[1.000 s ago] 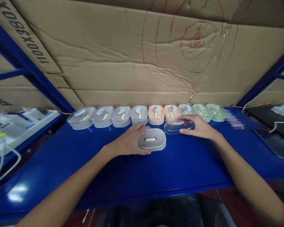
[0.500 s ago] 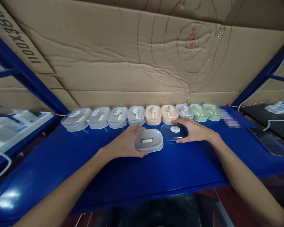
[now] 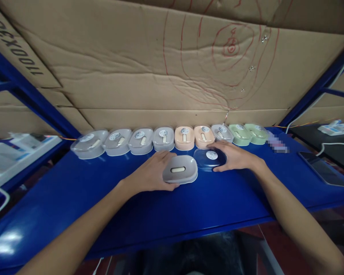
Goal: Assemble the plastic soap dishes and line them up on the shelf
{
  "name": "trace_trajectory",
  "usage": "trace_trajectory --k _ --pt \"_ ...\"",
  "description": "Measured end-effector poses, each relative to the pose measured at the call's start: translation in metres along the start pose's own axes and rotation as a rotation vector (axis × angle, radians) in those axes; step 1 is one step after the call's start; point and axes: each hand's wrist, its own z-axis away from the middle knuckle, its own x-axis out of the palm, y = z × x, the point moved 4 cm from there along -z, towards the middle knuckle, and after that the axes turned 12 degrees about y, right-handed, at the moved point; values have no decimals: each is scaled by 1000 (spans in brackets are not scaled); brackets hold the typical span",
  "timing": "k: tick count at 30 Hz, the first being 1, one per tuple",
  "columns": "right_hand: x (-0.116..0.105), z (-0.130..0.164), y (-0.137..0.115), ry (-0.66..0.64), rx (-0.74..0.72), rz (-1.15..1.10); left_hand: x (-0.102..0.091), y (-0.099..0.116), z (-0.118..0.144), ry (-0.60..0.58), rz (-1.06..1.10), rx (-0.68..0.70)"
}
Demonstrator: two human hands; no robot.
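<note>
the left hand [image 3: 153, 173] is curled around the near-left side of a grey soap dish base [image 3: 180, 169], fingers wrapped along its back edge and thumb along its front, so it grips the base where it sits on the blue counter [image 3: 132, 214]. the base lies just at 3 o'clock from that hand, its long axis running left to right across the counter, and a pale oval slot shows in its top. right beside it, at about 2 o'clock from the base and almost touching its far-right corner, lies a clear lid [image 3: 210, 158] with a round white sticker in the middle; the right hand [image 3: 233, 156] holds it from the right side, fingers over its back rim and thumb at the front, the lid lying flat or only barely raised, i can't tell which. so the lid sits at 9 o'clock from the right hand and the base is just beyond it the same way, the right hand being the nearer one to the lid and the left the nearer one to the base. behind both, at 12 o'clock, a row of lidded soap dishes [image 3: 163, 138] stands against the cardboard backing [image 3: 137, 88]: grey ones on the left, two peach ones in the middle, another grey, then two green ones on the right. a phone [image 3: 321, 172] lies well off at 3 o'clock on the counter, with white cables near it.
</note>
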Motion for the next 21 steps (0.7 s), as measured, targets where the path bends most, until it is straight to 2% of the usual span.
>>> trace_trajectory --k 8,14,21 --pt "-1 5 8 -37 38 14 1 0 0 32 14 -9" --pt "1 5 12 -38 14 0 1 3 0 26 16 -42" --pt "1 4 10 -42 58 -24 2 7 1 -13 38 -82"
